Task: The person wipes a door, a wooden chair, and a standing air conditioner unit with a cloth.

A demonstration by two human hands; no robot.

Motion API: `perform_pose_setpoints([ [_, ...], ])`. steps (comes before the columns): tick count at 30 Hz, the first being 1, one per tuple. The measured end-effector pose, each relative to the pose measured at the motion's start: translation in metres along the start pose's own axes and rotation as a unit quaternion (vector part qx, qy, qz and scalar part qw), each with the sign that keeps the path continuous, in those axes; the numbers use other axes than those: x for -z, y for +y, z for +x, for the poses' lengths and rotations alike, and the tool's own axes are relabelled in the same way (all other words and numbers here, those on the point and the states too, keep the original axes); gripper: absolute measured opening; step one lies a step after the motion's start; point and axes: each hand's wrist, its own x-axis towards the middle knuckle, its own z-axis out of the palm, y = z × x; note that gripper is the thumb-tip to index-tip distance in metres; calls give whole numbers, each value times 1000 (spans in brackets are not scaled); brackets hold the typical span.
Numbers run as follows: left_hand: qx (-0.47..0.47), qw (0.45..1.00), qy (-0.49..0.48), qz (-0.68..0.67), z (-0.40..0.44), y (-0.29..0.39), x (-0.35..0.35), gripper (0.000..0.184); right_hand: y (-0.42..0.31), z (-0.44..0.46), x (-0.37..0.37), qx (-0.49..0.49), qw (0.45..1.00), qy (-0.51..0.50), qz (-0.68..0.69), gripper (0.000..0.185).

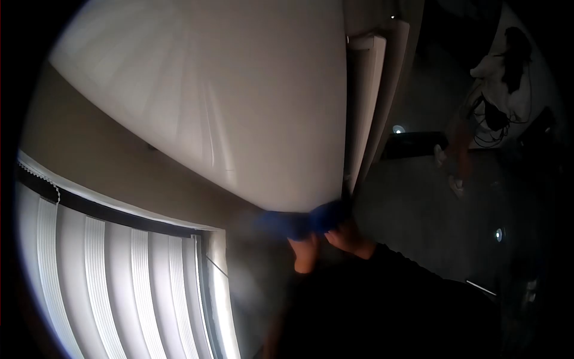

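My left hand (299,242) and my right hand (339,232) are close together in the lower middle, at the near end of a large pale surface (275,119). Bare skin shows between my black sleeves (394,281) and a blurred blue material (286,224) at both hands. Whether that blue is gloves or a cloth cannot be told. The fingers are smeared or covered, so their grip does not show. The pale surface carries fan-like streaks and a few long ridges.
A striped blind (113,287) with a bead chain (51,185) covers the bright window at lower left. Long upright panels (365,102) flank the pale surface. Beyond the dark floor (412,209) are tangled cables (493,125) and a person's shoes (456,185).
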Motion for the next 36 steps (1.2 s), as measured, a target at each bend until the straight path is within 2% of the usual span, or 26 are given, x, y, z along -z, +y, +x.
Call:
perform_pose_setpoints([
  [2, -6, 1000, -9, 28, -15, 7, 10, 40, 7, -44, -20, -14, 992, -14, -128, 28],
  [4, -73, 993, -7, 90, -9, 21, 23, 31, -8, -37, -9, -13, 989, 2, -145, 30],
  [6, -94, 995, 16, 19, 18, 47, 40, 35, -23, -11, 10, -2, 988, 55, -141, 33],
  [7, 29, 995, -21, -90, 21, 41, 44, 33, -32, 9, 21, 0, 988, 88, -125, 34],
  [8, -52, 992, 72, -91, 39, 64, 50, 31, -46, 32, 36, 34, 985, 108, -127, 36],
  [9, -72, 991, 40, -102, 53, 81, 62, 31, -63, 54, 53, 64, 980, 131, -134, 38],
  [11, -99, 982, 63, -147, 75, 111, 71, 30, -94, 84, 78, 89, 967, 169, -170, 41],
  [12, -57, 974, 60, -209, 80, 125, 72, 32, -101, 87, 81, 86, 967, 167, -173, 41],
  [13, -58, 974, 60, -213, 78, 124, 70, 32, -105, 89, 84, 86, 962, 182, -182, 42],
  [15, -169, 982, 75, -25, 75, 112, 64, 37, -105, 85, 88, 94, 956, 200, -193, 43],
  [16, -160, 982, 94, -26, 67, 111, 57, 45, -99, 74, 82, 91, 963, 191, -166, 43],
  [17, -163, 981, 99, -25, 57, 109, 53, 45, -92, 63, 76, 89, 969, 182, -139, 43],
  [19, -118, 989, 91, 0, 30, 101, 46, 51, -72, 34, 65, 70, 989, 105, -73, 44],
  [22, -50, 996, 58, 35, -22, 70, 20, 56, -33, -20, 44, 91, 987, 100, -84, 45],
  [24, -16, 997, 52, 56, -44, 76, 7, 58, -14, -50, 49, 132, 986, 68, -80, 42],
  [25, -21, 996, 65, 61, -51, 89, 4, 58, -15, -56, 58, 146, 984, 70, -76, 42],
  [27, 19, 999, 32, 12, -54, 113, -9, 64, -16, -50, 86, 108, 981, 129, -101, 24],
  [31, 17, 991, 116, 64, -51, 140, -40, 61, -8, -9, 142, 153, 977, 149, 25, 32],
  [33, -114, 962, 178, 171, -34, 150, -54, 58, -2, 23, 175, 204, 962, 166, 80, 38],
  [34, -115, 960, 181, 179, -20, 164, -59, 58, -2, 32, 186, 207, 960, 168, 88, 38],
  [36, -211, 945, 184, 168, 5, 188, -65, 48, -1, 54, 194, 119, 955, 244, 122, 44],
])
